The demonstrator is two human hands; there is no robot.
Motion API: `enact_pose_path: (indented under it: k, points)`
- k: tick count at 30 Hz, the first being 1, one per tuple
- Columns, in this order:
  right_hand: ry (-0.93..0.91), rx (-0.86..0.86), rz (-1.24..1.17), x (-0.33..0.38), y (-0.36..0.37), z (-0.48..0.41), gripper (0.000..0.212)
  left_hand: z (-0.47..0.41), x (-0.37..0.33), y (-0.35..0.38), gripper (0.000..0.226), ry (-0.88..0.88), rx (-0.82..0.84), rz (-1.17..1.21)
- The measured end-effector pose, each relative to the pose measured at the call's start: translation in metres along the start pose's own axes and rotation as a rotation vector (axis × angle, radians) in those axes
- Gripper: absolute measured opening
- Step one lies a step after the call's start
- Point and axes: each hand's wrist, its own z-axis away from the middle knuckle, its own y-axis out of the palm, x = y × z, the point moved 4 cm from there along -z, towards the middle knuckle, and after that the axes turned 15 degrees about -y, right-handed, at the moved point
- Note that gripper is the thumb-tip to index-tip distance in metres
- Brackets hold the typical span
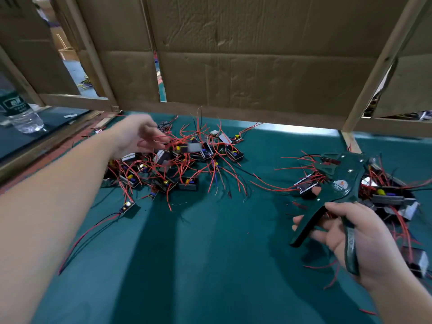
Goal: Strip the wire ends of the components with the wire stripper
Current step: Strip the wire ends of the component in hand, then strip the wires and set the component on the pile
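A heap of small black components [177, 164] with red and black wires lies on the green cloth [210, 253] at the middle left. My left hand [138, 136] reaches over the heap's far side, and its fingers pinch a blurred component [187, 148] by its red wires. My right hand [360, 239] grips the handles of a dark green wire stripper [336, 185], whose jaws point away and to the left. Behind the tool lies a second heap of components [388, 197].
Cardboard panels in a wooden frame [233, 66] wall off the back of the table. A plastic water bottle [21, 113] stands at the far left beyond a wooden edge. One loose component [128, 205] with long wires lies near my left forearm.
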Motion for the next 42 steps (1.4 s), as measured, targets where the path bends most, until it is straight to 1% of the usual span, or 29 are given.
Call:
enact_pose_path:
  k: [1, 2, 3, 4, 5, 7, 9, 10, 12, 15, 17, 19, 21, 24, 26, 27, 28, 30, 32, 34, 37, 39, 42]
  points:
    - [-0.001, 0.003, -0.002, 0.000, 0.000, 0.000, 0.046, 0.001, -0.001, -0.003, 0.048, -0.020, 0.006, 0.038]
    - [-0.003, 0.009, -0.001, 0.000, 0.001, 0.001, 0.046, -0.001, -0.001, -0.006, 0.046, -0.036, -0.061, 0.002]
    - [-0.005, 0.017, 0.004, -0.001, 0.001, 0.002, 0.047, -0.004, -0.002, -0.012, 0.037, -0.046, -0.181, -0.110]
    - [-0.007, 0.022, 0.008, -0.001, 0.001, 0.003, 0.048, -0.008, -0.001, -0.017, 0.028, -0.047, -0.299, -0.289]
    - [-0.007, 0.026, 0.008, -0.002, 0.001, 0.003, 0.050, -0.011, 0.001, -0.018, 0.026, -0.041, -0.363, -0.492]
    - [-0.005, 0.029, -0.001, -0.002, 0.000, 0.004, 0.053, -0.016, 0.008, -0.014, 0.042, -0.049, -0.360, -0.843]
    - [0.001, 0.030, -0.009, -0.003, -0.001, 0.004, 0.053, -0.020, 0.018, -0.010, 0.059, -0.064, -0.372, -1.047]
    - [0.004, 0.031, -0.010, -0.003, -0.001, 0.004, 0.053, -0.022, 0.022, -0.010, 0.061, -0.078, -0.417, -1.098]
    - [0.010, 0.031, -0.009, -0.004, -0.002, 0.004, 0.055, -0.024, 0.023, -0.009, 0.055, -0.080, -0.544, -1.155]
    - [0.019, 0.030, -0.016, -0.006, -0.003, 0.005, 0.050, -0.024, 0.022, -0.007, 0.030, -0.002, -0.665, -1.212]
    - [0.023, 0.029, -0.025, -0.007, -0.003, 0.005, 0.049, -0.020, 0.022, -0.008, 0.029, 0.035, -0.695, -1.189]
    - [0.024, 0.031, -0.031, -0.007, -0.003, 0.004, 0.050, -0.015, 0.020, -0.010, 0.025, 0.086, -0.725, -1.080]
    - [0.026, 0.031, -0.033, -0.007, -0.003, 0.004, 0.049, -0.008, 0.015, -0.018, 0.024, 0.161, -0.775, -0.899]
    - [0.025, 0.036, -0.034, -0.006, -0.002, 0.004, 0.044, 0.006, 0.002, -0.036, 0.030, 0.261, -0.867, -0.609]
    - [0.028, 0.036, -0.034, -0.007, -0.001, 0.005, 0.042, 0.013, -0.009, -0.051, 0.032, 0.345, -0.885, -0.382]
    - [0.030, 0.035, -0.035, -0.007, -0.001, 0.005, 0.041, 0.015, -0.015, -0.057, 0.031, 0.385, -0.870, -0.299]
    - [0.032, 0.032, -0.037, -0.007, -0.001, 0.005, 0.042, 0.017, -0.021, -0.061, 0.029, 0.413, -0.819, -0.232]
    - [0.039, 0.024, -0.039, -0.008, -0.001, 0.005, 0.044, 0.020, -0.032, -0.063, 0.024, 0.436, -0.665, -0.119]
    - [0.044, 0.027, -0.038, -0.008, -0.001, 0.006, 0.044, 0.027, -0.039, -0.061, 0.020, 0.453, -0.592, -0.074]
    - [0.048, 0.030, -0.035, -0.009, -0.001, 0.007, 0.046, 0.034, -0.044, -0.058, 0.018, 0.476, -0.564, -0.055]
    - [0.050, 0.027, -0.040, -0.010, 0.000, 0.008, 0.044, 0.045, -0.049, -0.048, 0.011, 0.506, -0.546, -0.098]
    - [0.051, 0.027, -0.042, -0.011, 0.001, 0.008, 0.041, 0.048, -0.051, -0.041, 0.007, 0.478, -0.534, -0.128]
    - [0.058, 0.030, -0.058, -0.010, 0.002, 0.009, 0.039, 0.049, -0.050, -0.033, 0.005, 0.436, -0.472, -0.171]
